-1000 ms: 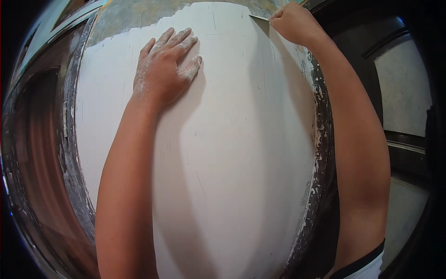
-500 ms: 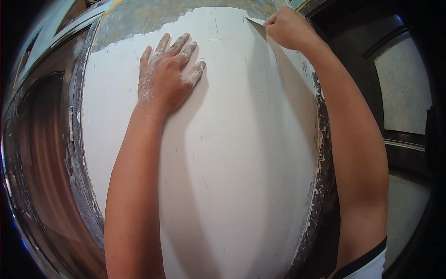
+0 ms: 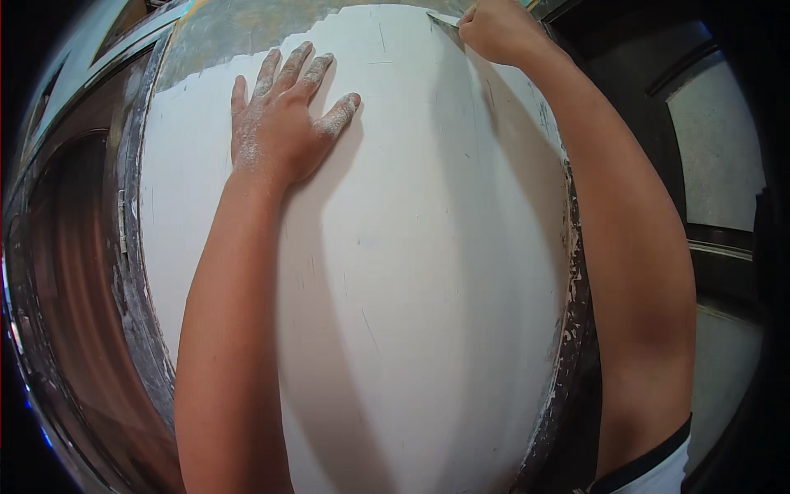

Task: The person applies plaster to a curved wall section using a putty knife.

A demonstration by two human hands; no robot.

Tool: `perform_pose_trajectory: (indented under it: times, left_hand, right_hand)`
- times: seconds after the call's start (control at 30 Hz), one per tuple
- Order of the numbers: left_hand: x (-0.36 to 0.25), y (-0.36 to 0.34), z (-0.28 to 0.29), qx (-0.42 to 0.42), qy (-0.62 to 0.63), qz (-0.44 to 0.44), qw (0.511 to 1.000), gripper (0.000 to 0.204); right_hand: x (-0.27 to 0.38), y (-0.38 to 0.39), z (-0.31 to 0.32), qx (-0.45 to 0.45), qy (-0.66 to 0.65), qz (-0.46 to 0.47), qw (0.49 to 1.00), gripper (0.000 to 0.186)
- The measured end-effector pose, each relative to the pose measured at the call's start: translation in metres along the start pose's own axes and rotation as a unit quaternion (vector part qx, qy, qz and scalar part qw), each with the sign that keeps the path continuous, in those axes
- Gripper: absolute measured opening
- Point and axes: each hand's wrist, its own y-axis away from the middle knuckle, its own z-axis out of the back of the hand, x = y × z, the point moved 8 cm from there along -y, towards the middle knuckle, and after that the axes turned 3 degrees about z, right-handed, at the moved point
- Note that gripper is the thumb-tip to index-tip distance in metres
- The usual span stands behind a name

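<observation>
White plastered panel (image 3: pixel 428 272): one left hand (image 3: pixel 280 123) flat, one right hand (image 3: pixel 498 33) gripping one scraper (image 3: pixel 443 20).

Bare forearms, left hand (image 3: pixel 280 123) dusted with white powder, white dark-trimmed sleeve (image 3: pixel 650 473).

Left hand (image 3: pixel 280 123) flat on panel (image 3: pixel 428 272); right hand (image 3: pixel 498 31) at its top edge.

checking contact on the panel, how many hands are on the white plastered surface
2. The dusty left hand lies flat, fingers spread, upper left of the white plastered surface; the right hand is fisted around a thin metal blade at its top edge.
</observation>
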Motion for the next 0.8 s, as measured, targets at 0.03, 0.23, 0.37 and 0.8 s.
perform_pose_trajectory:
  times: [0.03, 0.23, 0.37, 0.8]
  left_hand:
    - [-0.002, -0.001, 0.001, -0.003, 0.004, 0.0, 1.0, 0.07]
    - [0.004, 0.006, 0.001, 0.009, 0.0, 0.025, 1.0, 0.067]
    - [0.011, 0.007, 0.004, -0.021, -0.005, -0.002, 1.0, 0.066]
    - [0.02, 0.011, 0.009, -0.035, 0.042, -0.029, 0.998, 0.062]
  right_hand:
    - [-0.006, -0.006, -0.005, -0.001, 0.003, -0.001, 1.0, 0.026]
    - [0.003, -0.002, -0.007, 0.017, -0.009, 0.05, 0.999, 0.025]
    - [0.011, 0.015, 0.0, 0.033, -0.01, 0.081, 0.996, 0.022]
    - [0.013, 0.0, 0.002, 0.006, 0.004, 0.052, 0.999, 0.024]
